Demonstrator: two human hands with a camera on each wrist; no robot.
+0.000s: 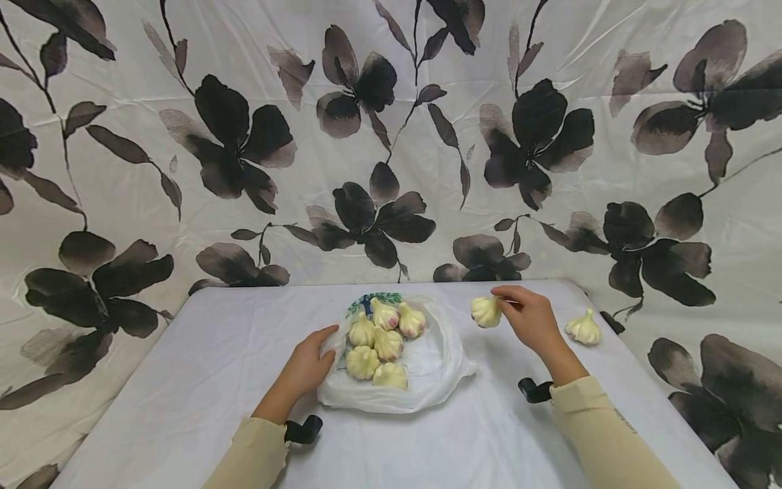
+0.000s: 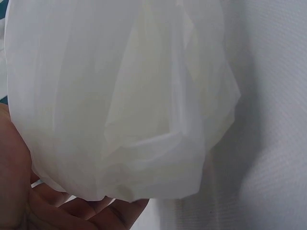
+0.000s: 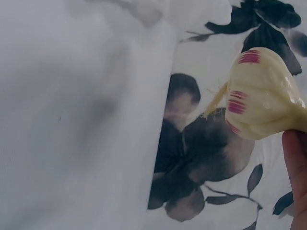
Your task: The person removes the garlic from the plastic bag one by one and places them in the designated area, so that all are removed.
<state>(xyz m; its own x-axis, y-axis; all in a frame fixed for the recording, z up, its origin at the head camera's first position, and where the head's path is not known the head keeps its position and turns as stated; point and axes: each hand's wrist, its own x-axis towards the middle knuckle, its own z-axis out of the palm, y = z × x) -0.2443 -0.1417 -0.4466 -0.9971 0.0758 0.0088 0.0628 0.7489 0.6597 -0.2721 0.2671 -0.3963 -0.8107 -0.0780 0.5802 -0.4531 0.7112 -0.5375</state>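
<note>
My right hand [image 1: 530, 319] pinches a garlic bulb [image 1: 485, 312] at its stem and holds it up to the right of a white plastic bag [image 1: 449, 353]. Purple streaks and a tuft of roots show on that bulb in the right wrist view, with one finger [image 3: 296, 177] against its neck. My left hand [image 1: 308, 363] grips the bag's left edge, thumb toward the opening. Its curled fingers [image 2: 76, 208] show below the plastic in the left wrist view. Several garlic bulbs [image 1: 387, 344] lie inside the open bag, mostly toward its left side.
Another garlic bulb [image 1: 583, 329] sits near the right edge of the white-covered table [image 1: 201, 380]. A cloth with dark flowers [image 1: 366, 224] hangs behind the table. Green and blue print [image 1: 385, 297] shows at the bag's back rim.
</note>
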